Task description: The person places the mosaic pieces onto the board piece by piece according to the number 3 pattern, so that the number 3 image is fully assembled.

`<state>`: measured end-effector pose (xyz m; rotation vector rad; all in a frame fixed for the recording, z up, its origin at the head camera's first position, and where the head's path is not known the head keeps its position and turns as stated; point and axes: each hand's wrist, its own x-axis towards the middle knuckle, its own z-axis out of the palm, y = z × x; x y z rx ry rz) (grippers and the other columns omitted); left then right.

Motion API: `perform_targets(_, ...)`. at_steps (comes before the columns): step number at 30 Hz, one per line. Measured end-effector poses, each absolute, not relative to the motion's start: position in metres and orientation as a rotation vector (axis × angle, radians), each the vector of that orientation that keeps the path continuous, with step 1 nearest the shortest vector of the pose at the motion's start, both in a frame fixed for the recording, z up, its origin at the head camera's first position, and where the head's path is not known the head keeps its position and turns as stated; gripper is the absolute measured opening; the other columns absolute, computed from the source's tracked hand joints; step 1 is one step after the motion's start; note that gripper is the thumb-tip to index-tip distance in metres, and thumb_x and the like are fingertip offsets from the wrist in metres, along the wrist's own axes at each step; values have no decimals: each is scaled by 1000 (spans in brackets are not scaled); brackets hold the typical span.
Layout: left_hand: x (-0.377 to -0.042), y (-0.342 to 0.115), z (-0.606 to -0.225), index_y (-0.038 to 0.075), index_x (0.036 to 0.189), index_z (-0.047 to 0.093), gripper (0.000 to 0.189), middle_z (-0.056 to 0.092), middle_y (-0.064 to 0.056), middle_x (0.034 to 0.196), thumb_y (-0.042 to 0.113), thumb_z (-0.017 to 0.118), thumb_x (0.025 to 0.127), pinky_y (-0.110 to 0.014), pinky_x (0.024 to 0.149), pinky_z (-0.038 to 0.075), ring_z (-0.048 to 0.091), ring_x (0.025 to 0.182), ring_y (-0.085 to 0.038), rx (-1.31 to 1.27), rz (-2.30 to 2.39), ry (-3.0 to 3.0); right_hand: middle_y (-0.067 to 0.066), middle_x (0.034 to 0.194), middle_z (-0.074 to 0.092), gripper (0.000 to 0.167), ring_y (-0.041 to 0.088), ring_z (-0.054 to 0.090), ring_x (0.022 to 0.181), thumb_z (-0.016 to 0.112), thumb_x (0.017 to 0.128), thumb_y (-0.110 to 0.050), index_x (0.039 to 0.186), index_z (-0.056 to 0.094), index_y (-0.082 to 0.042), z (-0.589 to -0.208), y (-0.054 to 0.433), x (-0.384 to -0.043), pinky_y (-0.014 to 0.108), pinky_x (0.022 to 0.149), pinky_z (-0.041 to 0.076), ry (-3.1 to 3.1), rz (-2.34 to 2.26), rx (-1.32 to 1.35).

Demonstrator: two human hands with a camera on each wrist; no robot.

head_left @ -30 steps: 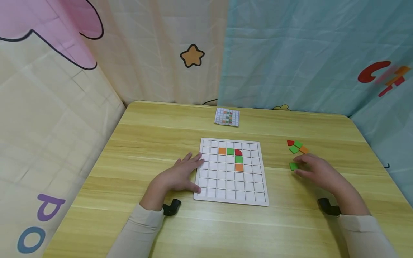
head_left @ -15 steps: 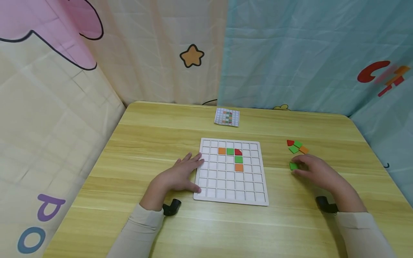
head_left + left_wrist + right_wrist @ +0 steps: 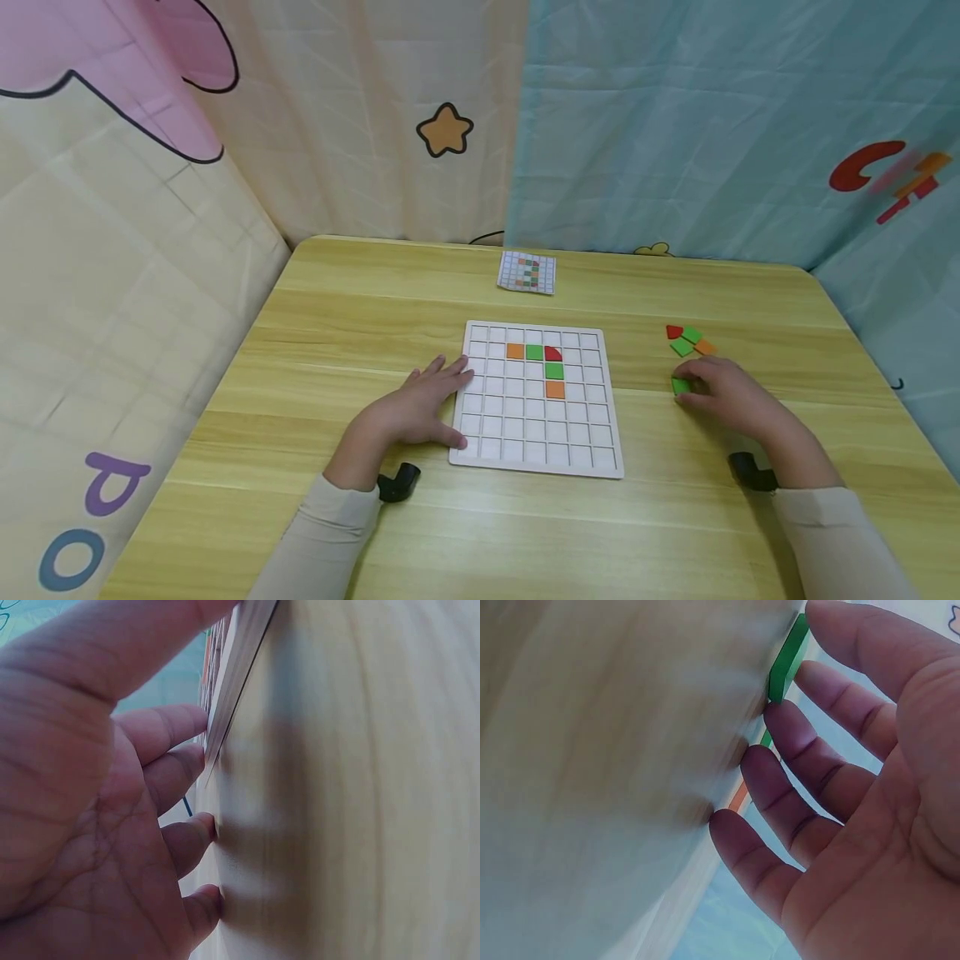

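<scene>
A white grid board (image 3: 585,433) lies on the table, with orange, green and red tiles in several of its upper cells. My left hand (image 3: 420,408) rests at its left edge, fingers spread; the thumb and some fingertips lie on the rim, while other fingertips touch the tabletop in the left wrist view. Right of the board, my right hand (image 3: 738,400) pinches a green square tile (image 3: 680,386) between thumb and index finger. In the right wrist view the green tile (image 3: 787,664) shows edge-on between these two, and the other fingertips rest on the wood.
Beyond the right hand lies a small cluster of loose tiles: a red one (image 3: 674,332), green ones (image 3: 682,347) and an orange one (image 3: 705,347). A small printed pattern card (image 3: 527,273) lies behind the board. Curtains (image 3: 637,125) hang close behind the table's far edge.
My right hand has shifted slightly left and its fingers have closed in on the green tile, which stays about where it was. My left hand and the board have not moved.
</scene>
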<state>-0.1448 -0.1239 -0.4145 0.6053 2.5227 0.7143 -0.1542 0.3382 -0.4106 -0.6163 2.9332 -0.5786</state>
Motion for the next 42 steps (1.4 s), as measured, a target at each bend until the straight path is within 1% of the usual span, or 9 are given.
perform_targets(7, -144, -125, -413, 14, 157, 32, 98, 14, 1, 165, 31, 86, 77, -52, 120, 1, -2, 152, -27, 616, 724, 2516, 9, 98, 64, 19, 29, 55, 90, 77, 84, -6, 101, 68, -3, -413, 336, -156, 50, 82, 44, 2957, -534, -641)
perform_targets(16, -144, -125, -414, 14, 157, 31, 98, 14, 2, 165, 32, 86, 78, -52, 120, 1, -2, 152, -27, 618, 721, 2519, 6, 96, 63, 17, 29, 54, 88, 75, 85, -6, 100, 68, -4, -414, 337, -156, 50, 80, 44, 2955, -508, -634)
perform_targets(23, -144, -124, -414, 14, 157, 31, 98, 13, 2, 165, 32, 86, 78, -51, 120, 1, -3, 152, -26, 613, 718, 2521, 10, 99, 65, 16, 33, 54, 92, 73, 87, -7, 102, 67, -4, -414, 337, -156, 52, 83, 44, 2941, -518, -587)
perform_targets(33, -144, -124, -415, 14, 157, 31, 98, 13, 3, 165, 31, 85, 78, -51, 120, 0, -3, 152, -26, 609, 732, 2515, 10, 100, 65, 19, 28, 57, 91, 75, 87, -8, 104, 68, -3, -413, 338, -157, 50, 82, 46, 2940, -545, -584)
perform_targets(42, -144, -125, -415, 14, 157, 31, 97, 13, 2, 165, 32, 85, 78, -52, 120, 1, -2, 152, -26, 614, 726, 2518, 11, 103, 63, 19, 29, 56, 93, 73, 89, -10, 106, 67, -3, -410, 334, -155, 51, 83, 47, 2938, -547, -540)
